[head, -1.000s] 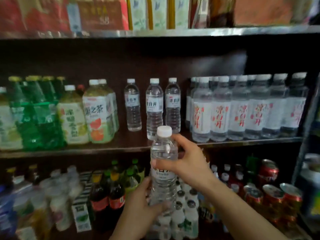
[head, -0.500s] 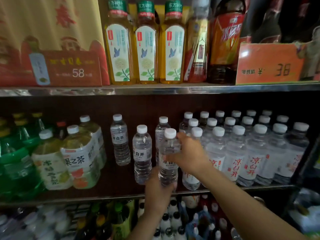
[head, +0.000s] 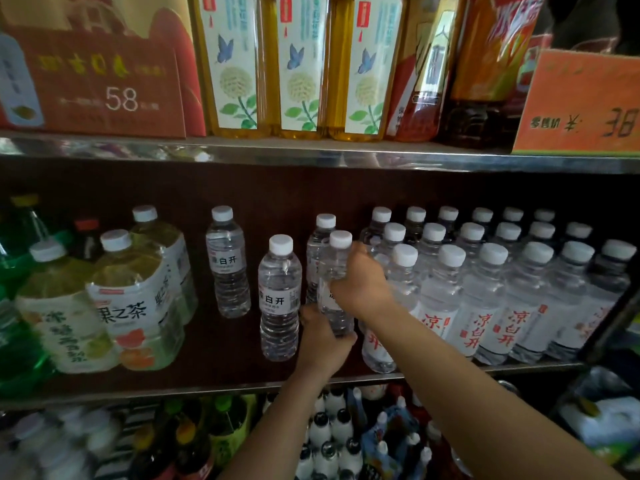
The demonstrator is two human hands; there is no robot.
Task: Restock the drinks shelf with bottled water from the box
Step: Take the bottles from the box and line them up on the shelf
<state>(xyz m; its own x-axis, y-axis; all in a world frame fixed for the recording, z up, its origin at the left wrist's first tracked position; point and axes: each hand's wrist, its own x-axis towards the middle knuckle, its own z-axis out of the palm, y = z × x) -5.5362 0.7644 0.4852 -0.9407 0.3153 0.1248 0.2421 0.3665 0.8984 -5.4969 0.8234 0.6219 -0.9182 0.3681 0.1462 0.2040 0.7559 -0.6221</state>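
Note:
A small clear water bottle (head: 335,271) with a white cap stands upright over the middle drinks shelf (head: 207,388), held by both hands. My right hand (head: 362,284) grips its upper body from the right. My left hand (head: 320,337) wraps round its base from below. Close behind it stands another small water bottle (head: 320,244), and two more stand to the left, the nearer one (head: 280,299) and a farther one (head: 227,265). The box is out of view.
A dense block of larger water bottles (head: 485,292) fills the shelf to the right. Big tea bottles (head: 133,306) and green bottles crowd the left. Yellow tea bottles (head: 301,64) and price signs sit on the metal shelf above. Small bottles and cans fill the shelf below.
Both hands have carried the bottle up from in front of the lower shelf and into the middle shelf, in front of the rear small bottle. My view has tilted upward.

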